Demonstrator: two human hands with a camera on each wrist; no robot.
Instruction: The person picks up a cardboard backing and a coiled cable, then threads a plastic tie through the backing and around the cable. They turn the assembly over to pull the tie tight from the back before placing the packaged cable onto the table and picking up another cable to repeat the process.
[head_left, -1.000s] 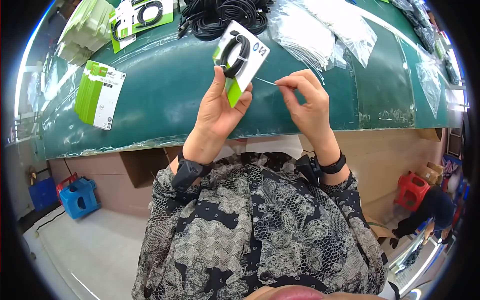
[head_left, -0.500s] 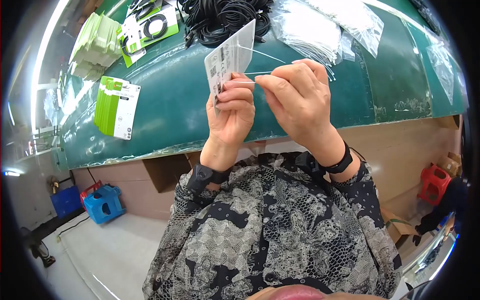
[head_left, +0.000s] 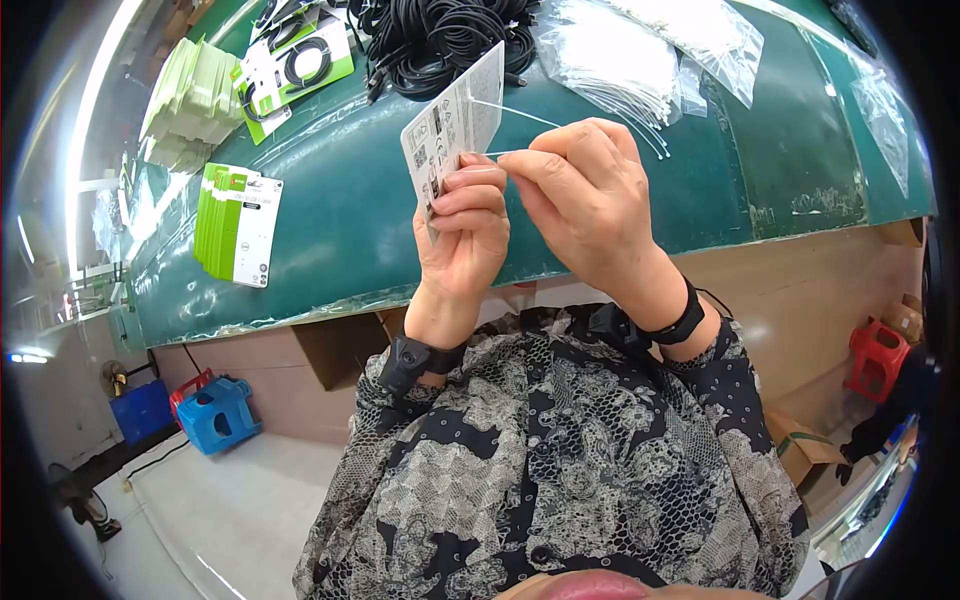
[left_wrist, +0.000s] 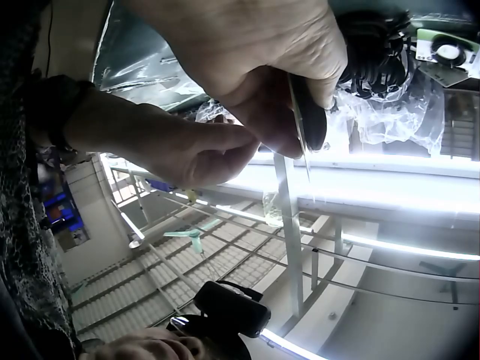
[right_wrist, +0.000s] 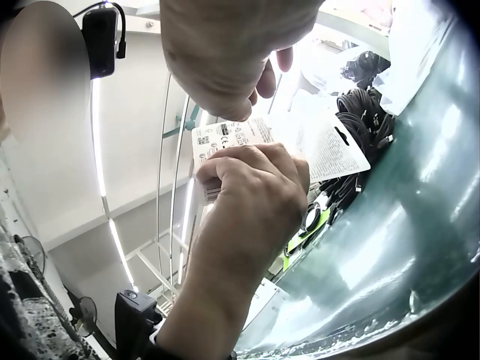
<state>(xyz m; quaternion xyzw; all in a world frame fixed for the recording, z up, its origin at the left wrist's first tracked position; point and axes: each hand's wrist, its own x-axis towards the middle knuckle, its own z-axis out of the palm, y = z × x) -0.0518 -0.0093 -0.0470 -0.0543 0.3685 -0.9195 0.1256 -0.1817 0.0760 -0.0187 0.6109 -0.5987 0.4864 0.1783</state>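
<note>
My left hand (head_left: 462, 225) grips a printed packaging card (head_left: 470, 110), holding it upright above the table, fingers across its back and thumb on the far side. A coiled black cable (left_wrist: 315, 120) shows on the card's other face in the left wrist view; the head view hides it. A thin white cable tie (head_left: 520, 113) sticks out through the card's back and runs to my right hand (head_left: 590, 195). Thumb and forefinger of that hand pinch the tie close beside the left fingertips. In the right wrist view the card (right_wrist: 341, 154) shows its printed back and hang slot.
Several green-and-white cards (head_left: 240, 225) lie fanned at the left, near a tall card stack (head_left: 190, 105). Finished-looking carded cables (head_left: 305, 62) sit behind them. Black cables (head_left: 440, 45) are heaped at the back, beside bags of white cable ties (head_left: 610, 70). The table's front edge (head_left: 330, 310) runs below the hands.
The card has turned from its cable face to its printed back. My right hand has come in beside the left fingers, pinching the tie. Over the last half second both hands barely move.
</note>
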